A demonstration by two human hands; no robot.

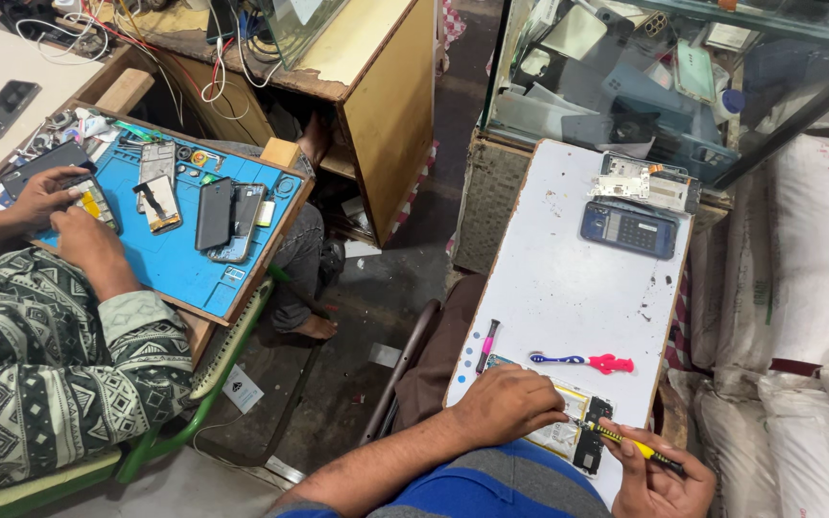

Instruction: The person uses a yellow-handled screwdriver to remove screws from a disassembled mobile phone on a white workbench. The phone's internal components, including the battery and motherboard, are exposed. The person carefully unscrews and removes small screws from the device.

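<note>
1. First, far on the left, another person in a patterned sleeve [59,374] sits at a blue mat [179,264]. That person's two hands [64,216] are on a small phone part at the mat's left end.
2. Next, on the blue mat lie some opened phones [227,216] and small parts, side by side.
3. Behind the mat is a wooden desk [376,96] with many wires [98,29] on top.
4. On the floor between the two work places sits a bare foot [314,328].
5. Then comes the white board [578,278] in front of the camera wearer. A pink and black pen tool [486,345] lies at its left edge.
6. The left hand [506,403] rests flat on an opened phone [568,432] at the near end of the board. Its fingers are bent and press down on the phone to hold it.
7. A blue and red toothbrush [582,362] lies just above the phone.
8. Farther up the board are a dark blue calculator [628,228] and a phone frame [645,182].
9. The right hand [659,475] has its fingers closed around a yellow screwdriver [626,441]. The tip touches the phone's right side.
10. Last, white sacks [808,288] are piled on the right, and a glass case [664,67] stands behind the board.
</note>
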